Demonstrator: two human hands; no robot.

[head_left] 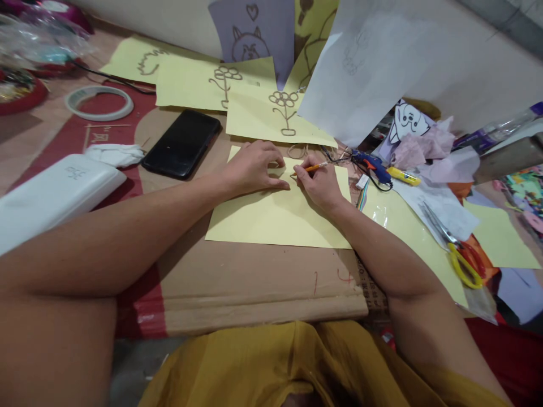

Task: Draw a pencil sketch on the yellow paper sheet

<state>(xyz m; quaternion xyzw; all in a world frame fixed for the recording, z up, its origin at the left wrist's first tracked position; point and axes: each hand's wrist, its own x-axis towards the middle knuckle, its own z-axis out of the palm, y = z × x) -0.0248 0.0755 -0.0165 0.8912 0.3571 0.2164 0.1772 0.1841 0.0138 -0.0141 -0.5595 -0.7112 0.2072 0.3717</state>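
A pale yellow sheet of paper (271,217) lies flat on the cardboard in front of me. My right hand (318,183) is closed around an orange pencil (316,167), its tip at the sheet's upper middle. Resting on the same sheet, my left hand (257,167) has thumb and fingers apart and holds nothing. Any marks under the pencil are too faint to make out. Just beyond the sheet, another yellow paper (259,121) bears a flower in thick brown outline.
Left of the sheet lie a black phone (182,144), a white power bank (63,189) and a tape roll (99,103). To the right are a blue glue gun (373,168), a yellow cutter (404,176) and scissors (462,263). Drawings lean against the wall (161,20).
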